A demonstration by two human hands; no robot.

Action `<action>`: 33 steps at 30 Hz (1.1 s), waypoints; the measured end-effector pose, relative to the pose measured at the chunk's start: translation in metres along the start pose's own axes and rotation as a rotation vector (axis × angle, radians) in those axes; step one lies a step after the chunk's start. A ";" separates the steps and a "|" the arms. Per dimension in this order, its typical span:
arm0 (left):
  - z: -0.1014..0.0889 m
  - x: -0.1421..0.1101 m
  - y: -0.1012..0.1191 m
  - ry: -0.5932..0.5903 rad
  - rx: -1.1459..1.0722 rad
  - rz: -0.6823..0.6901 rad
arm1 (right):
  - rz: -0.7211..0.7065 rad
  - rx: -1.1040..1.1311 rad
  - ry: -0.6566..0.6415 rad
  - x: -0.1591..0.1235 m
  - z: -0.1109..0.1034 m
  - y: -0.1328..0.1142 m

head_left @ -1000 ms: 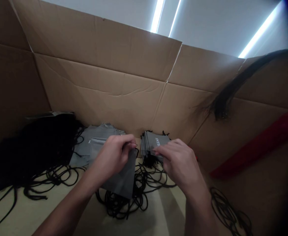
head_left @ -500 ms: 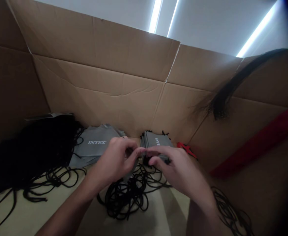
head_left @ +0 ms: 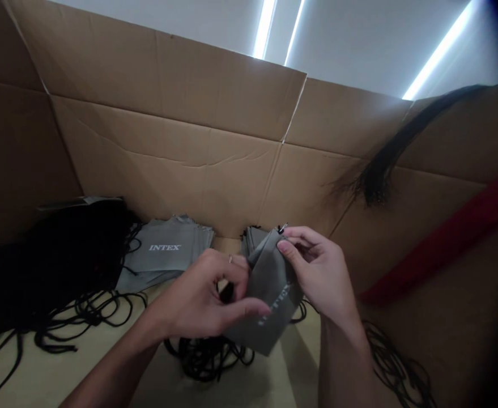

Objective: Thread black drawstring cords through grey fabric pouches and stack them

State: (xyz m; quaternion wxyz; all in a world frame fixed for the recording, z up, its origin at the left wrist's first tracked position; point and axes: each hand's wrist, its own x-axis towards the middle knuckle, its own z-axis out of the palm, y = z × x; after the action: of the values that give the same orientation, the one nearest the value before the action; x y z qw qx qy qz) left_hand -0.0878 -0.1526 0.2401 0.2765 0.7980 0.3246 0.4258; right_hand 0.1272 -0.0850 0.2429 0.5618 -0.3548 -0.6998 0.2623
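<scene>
A grey fabric pouch [head_left: 269, 317] with white INTEX lettering hangs tilted between my two hands. My right hand [head_left: 325, 272] pinches its upper corner between thumb and fingers. Beside those fingertips a small shiny metal tip [head_left: 283, 227] and a bit of black stick out at the corner. My left hand [head_left: 206, 294], with a ring on one finger, is at the pouch's left edge, its thumb across the front and its fingers curled behind. Something black shows within the curl of those fingers. Below lies a tangle of black cords [head_left: 206, 360], partly covered by the pouch.
A stack of grey INTEX pouches [head_left: 159, 241] lies at the back left, beside a large black heap [head_left: 53, 255] with loose cords. Another grey stack [head_left: 249, 241] stands behind my hands. Black strands hang along the cardboard wall [head_left: 181, 153]; more cords [head_left: 395, 362] lie right.
My hands were fingertip to fingertip; now they are apart with the pouch displayed between them. The right hand has risen slightly. The red-handled tool behind it is no longer visible.
</scene>
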 end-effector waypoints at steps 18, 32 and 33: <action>0.006 0.008 -0.014 0.319 0.234 -0.001 | -0.264 -0.136 -0.028 -0.021 0.028 -0.016; 0.009 0.011 -0.013 0.218 0.098 -0.147 | -0.192 0.092 -0.084 -0.020 0.022 -0.017; 0.009 0.011 -0.013 0.217 0.083 -0.149 | -0.195 0.076 -0.126 -0.019 0.021 -0.018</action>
State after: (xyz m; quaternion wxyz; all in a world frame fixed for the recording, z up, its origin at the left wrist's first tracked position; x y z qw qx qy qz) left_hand -0.0792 -0.1377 0.2322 0.2373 0.7317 0.4284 0.4741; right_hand 0.1058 -0.1106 0.2403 0.5528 -0.2464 -0.7543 0.2544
